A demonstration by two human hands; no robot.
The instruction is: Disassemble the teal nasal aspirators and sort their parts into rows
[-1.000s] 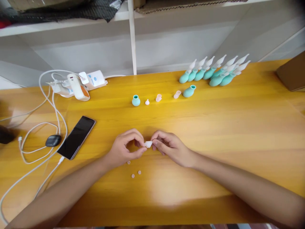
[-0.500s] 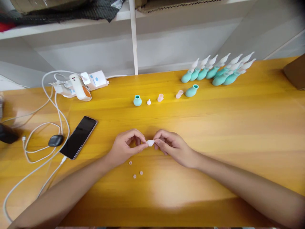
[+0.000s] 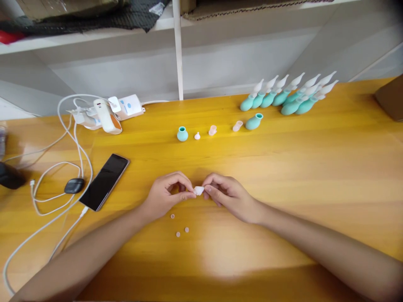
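My left hand (image 3: 166, 196) and my right hand (image 3: 227, 195) meet over the yellow table (image 3: 302, 167), both pinching a small white silicone tip (image 3: 198, 190) between fingertips. Just below the left hand lie three tiny pale discs (image 3: 178, 234). Farther back stand a teal bulb (image 3: 182, 134), a small white cone (image 3: 197, 136), two clear pink caps (image 3: 212, 130) and another teal bulb lying on its side (image 3: 253, 121). At the back right, several assembled teal bulbs with white tips (image 3: 289, 98) lie in a row.
A black phone (image 3: 105, 181) lies at the left with white cables (image 3: 63, 184) and a dark earbud case (image 3: 74, 185). A power strip with chargers (image 3: 107, 113) sits at the back left. A brown box (image 3: 390, 100) is at the right edge. White shelving rises behind.
The hands stay together on the white tip with only slight finger shifts; the view has drifted a little.
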